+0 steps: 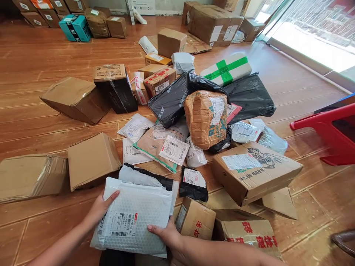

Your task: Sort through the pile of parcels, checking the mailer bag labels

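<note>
A white bubble mailer (138,210) with a barcode label (120,223) lies flat near the bottom centre. My left hand (100,208) grips its left edge, thumb on top. On its lower right edge, my right hand (165,232) holds it with fingers over the top face. Under the mailer sits a white and black plastic parcel (144,178). A small black parcel with a white label (194,184) lies just to the right.
Many parcels cover the wooden floor: brown cartons (93,160), a printed carton (255,170), a taped brown bundle (206,118), black bags (249,96), a green-taped package (226,68). A red plastic stool (330,127) stands right. More boxes (213,22) line the far wall.
</note>
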A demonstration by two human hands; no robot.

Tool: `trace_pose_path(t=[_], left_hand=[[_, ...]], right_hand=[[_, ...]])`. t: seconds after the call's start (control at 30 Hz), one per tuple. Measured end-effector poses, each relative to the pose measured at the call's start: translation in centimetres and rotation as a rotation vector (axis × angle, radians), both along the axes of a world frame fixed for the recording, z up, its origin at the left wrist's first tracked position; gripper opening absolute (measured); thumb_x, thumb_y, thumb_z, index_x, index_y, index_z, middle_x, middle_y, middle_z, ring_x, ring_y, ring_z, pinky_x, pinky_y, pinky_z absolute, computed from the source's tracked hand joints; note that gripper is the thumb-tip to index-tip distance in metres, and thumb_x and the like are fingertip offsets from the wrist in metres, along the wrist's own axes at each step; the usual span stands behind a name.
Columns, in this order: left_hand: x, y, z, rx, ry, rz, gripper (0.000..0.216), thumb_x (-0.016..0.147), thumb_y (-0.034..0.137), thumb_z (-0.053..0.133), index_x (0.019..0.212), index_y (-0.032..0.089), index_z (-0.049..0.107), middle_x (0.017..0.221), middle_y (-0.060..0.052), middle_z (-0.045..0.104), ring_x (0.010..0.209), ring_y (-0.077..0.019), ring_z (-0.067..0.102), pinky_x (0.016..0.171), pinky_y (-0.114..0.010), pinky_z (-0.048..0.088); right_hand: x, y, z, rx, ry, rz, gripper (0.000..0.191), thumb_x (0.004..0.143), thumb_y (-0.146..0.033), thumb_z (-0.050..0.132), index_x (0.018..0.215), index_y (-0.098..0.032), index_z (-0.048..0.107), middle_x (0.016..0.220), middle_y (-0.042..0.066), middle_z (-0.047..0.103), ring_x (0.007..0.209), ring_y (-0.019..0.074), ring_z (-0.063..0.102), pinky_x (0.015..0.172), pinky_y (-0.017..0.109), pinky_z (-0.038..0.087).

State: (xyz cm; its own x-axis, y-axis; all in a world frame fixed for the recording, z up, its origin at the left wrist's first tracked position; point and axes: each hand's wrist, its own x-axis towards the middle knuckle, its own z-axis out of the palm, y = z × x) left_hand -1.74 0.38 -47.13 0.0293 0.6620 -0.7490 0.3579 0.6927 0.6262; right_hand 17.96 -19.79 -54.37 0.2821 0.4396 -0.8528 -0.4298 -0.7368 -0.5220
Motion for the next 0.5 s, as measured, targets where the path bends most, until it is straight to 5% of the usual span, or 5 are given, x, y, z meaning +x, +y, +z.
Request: trace_pose_path(t=[0.23, 0.37, 0.5], left_hand=[[-0.4, -0.2, -0.9, 0.009, -0.071, 0.022, 0.065, 0.052, 0.059, 0.081, 0.095, 0.018, 0.055, 0.083, -0.005, 0.070, 0.069, -0.0190, 0.063, 0.058, -0.024, 0.051], [-0.2, -0.2, -0.6, -0.027, -0.060, 0.054, 0.027, 0.078, 0.033, 0.068, 0.096, 0.017, 0.055, 0.079, -0.003, 0.068, 0.063, -0.0154, 0.061, 0.057, -0.021, 0.050], [0.3, 0.0, 0.2, -0.057, -0.028, 0.080, 0.015, 0.084, 0.024, 0.062, 0.096, 0.017, 0.055, 0.074, -0.001, 0.067, 0.060, -0.0140, 0.060, 0.058, -0.020, 0.050]], right_hand=[[0.1, 0.3, 0.8, -0.056, 0.004, 0.028, 0.091, 0.032, -0.044, 0.092, 0.108, -0.019, 0.049, 0.114, 0.015, 0.066, 0.110, 0.0341, 0.061, 0.094, 0.045, 0.052], [0.3, 0.4, 1.3, -0.020, 0.041, 0.018, 0.089, 0.034, -0.043, 0.092, 0.108, -0.019, 0.048, 0.115, 0.016, 0.066, 0.111, 0.0339, 0.061, 0.094, 0.044, 0.053], [0.3, 0.6, 1.4, 0.014, 0.073, -0.002, 0.087, 0.035, -0.041, 0.092, 0.106, -0.019, 0.046, 0.113, 0.014, 0.067, 0.110, 0.0344, 0.062, 0.094, 0.047, 0.053]])
